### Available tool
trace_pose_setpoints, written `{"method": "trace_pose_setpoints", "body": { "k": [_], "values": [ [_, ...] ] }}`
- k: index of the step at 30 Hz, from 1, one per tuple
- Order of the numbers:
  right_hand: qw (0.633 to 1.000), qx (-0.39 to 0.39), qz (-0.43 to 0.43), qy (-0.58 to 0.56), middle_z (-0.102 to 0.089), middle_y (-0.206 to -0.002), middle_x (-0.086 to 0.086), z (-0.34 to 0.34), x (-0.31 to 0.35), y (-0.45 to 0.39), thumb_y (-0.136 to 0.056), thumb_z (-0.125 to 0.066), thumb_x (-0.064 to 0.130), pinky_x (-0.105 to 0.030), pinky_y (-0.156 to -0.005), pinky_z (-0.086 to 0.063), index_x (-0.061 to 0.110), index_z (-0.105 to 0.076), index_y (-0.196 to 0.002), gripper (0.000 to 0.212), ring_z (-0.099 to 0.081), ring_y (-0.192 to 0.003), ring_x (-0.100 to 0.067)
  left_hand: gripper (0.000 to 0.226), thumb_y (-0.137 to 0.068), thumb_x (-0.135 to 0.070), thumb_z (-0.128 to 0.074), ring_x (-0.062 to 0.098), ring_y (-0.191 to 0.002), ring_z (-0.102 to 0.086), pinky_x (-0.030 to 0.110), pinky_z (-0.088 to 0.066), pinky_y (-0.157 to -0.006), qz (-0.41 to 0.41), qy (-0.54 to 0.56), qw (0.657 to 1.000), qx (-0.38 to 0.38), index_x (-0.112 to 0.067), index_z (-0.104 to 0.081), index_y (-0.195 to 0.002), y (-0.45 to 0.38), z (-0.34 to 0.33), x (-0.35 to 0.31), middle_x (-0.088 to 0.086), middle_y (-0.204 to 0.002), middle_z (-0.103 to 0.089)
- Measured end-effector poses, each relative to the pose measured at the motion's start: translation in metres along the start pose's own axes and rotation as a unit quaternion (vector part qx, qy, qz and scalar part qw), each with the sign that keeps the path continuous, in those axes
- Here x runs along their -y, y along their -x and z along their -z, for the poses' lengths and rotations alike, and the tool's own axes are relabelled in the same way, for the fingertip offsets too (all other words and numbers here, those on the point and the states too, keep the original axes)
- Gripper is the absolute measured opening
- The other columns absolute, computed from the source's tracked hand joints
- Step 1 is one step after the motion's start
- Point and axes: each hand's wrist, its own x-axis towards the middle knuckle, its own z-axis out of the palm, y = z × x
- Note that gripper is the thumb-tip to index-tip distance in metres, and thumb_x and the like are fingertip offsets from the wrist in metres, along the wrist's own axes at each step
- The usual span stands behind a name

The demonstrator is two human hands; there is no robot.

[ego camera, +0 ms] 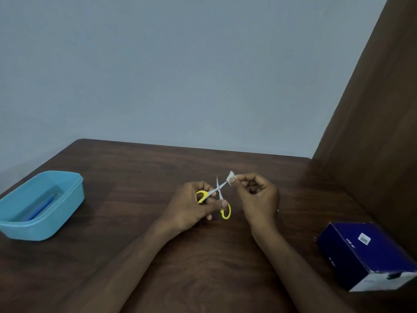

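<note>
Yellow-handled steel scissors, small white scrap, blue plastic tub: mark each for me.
Yellow-handled steel scissors (218, 188): head view, pivot where the blades cross.
Small white scrap (230, 177): head view, its middle.
Blue plastic tub (61, 220): head view, outer side wall.

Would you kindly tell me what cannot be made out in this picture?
Head view:
White scrap: too small to identify; right hand covers part.
Scissors: left hand hides part of the yellow handles.
Dark blue box: cut by the right edge; label unreadable.
Blue stick in the blue tub: blurred.
</note>
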Motion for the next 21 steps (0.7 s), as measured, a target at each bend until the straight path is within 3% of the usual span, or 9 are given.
{"method": "trace_pose_setpoints", "body": {
  "k": [3,6,8,10,12,16,18,21],
  "values": [
    [0.999,0.001,0.024,-0.024,-0.074,-0.076,-0.008,0.005,0.001,-0.002,-0.082,-0.091,0.017,-0.035,-0.064,-0.050,0.022,-0.078,-0.078,0.014,-0.059,-0.066,-0.011,0.032,-0.083,-0.031,-0.093,0.019,-0.056,-0.068,0.028,-0.053,-0.061,-0.003,-0.001,1.000,-0.004,-0.014,-0.067,-0.090,0.000,-0.001,-0.001,0.007,-0.081,-0.082],
    [0.996,0.072,0.055,0.025,-0.075,-0.084,0.001,0.002,0.001,0.005,-0.081,-0.090,0.015,-0.038,-0.065,-0.056,0.026,-0.077,-0.078,0.017,-0.068,-0.068,-0.016,0.030,-0.084,-0.030,-0.093,0.018,-0.056,-0.068,0.029,-0.053,-0.061,-0.011,-0.007,1.000,0.001,-0.013,-0.069,-0.091,0.000,0.000,-0.001,0.009,-0.079,-0.080],
    [0.996,0.051,0.051,0.056,-0.072,-0.089,0.005,-0.001,0.002,0.005,-0.081,-0.091,0.022,-0.038,-0.063,-0.056,0.031,-0.076,-0.077,0.018,-0.069,-0.066,-0.014,0.032,-0.084,-0.029,-0.093,0.017,-0.056,-0.067,0.032,-0.053,-0.062,-0.010,-0.001,1.000,0.009,-0.010,-0.069,-0.093,0.000,0.001,-0.001,0.013,-0.082,-0.080],
    [0.996,-0.015,0.051,0.074,-0.069,-0.094,0.008,0.001,0.003,0.001,-0.081,-0.092,0.030,-0.033,-0.063,-0.053,0.034,-0.075,-0.078,0.017,-0.065,-0.066,-0.010,0.035,-0.083,-0.030,-0.093,0.018,-0.055,-0.065,0.034,-0.053,-0.064,-0.007,0.005,1.000,0.013,-0.008,-0.068,-0.093,0.000,0.001,-0.001,0.015,-0.084,-0.080],
    [0.994,-0.032,0.074,0.077,-0.064,-0.100,0.010,0.005,0.005,-0.002,-0.082,-0.091,0.031,-0.031,-0.068,-0.052,0.035,-0.076,-0.080,0.016,-0.063,-0.073,-0.010,0.036,-0.082,-0.034,-0.094,0.020,-0.054,-0.065,0.036,-0.052,-0.064,-0.004,0.003,1.000,0.014,-0.010,-0.068,-0.092,-0.001,0.000,-0.001,0.014,-0.084,-0.081],
    [0.990,0.075,0.095,0.071,-0.063,-0.110,0.004,0.003,0.008,0.007,-0.079,-0.089,0.023,-0.009,-0.074,-0.045,0.027,-0.077,-0.079,0.012,-0.064,-0.099,0.001,0.032,-0.083,-0.032,-0.093,0.019,-0.054,-0.065,0.037,-0.053,-0.063,-0.013,-0.007,1.000,0.016,-0.011,-0.071,-0.092,-0.001,0.001,0.000,0.006,-0.075,-0.077],
    [0.987,0.094,0.084,0.099,-0.063,-0.113,0.003,-0.002,0.005,0.009,-0.079,-0.092,0.018,-0.005,-0.072,-0.042,0.027,-0.078,-0.079,0.016,-0.064,-0.102,0.006,0.033,-0.085,-0.028,-0.092,0.018,-0.055,-0.063,0.036,-0.053,-0.062,-0.020,-0.005,0.999,0.035,-0.006,-0.071,-0.095,0.000,0.001,0.000,0.011,-0.076,-0.075],
    [0.992,0.041,0.069,0.093,-0.063,-0.107,0.013,-0.008,0.003,0.004,-0.080,-0.091,0.030,-0.022,-0.075,-0.047,0.034,-0.079,-0.080,0.014,-0.066,-0.093,-0.006,0.035,-0.083,-0.027,-0.094,0.019,-0.057,-0.061,0.033,-0.051,-0.060,-0.019,-0.006,0.998,0.059,-0.005,-0.068,-0.092,0.002,0.000,-0.002,0.021,-0.079,-0.075]
  ]
}}
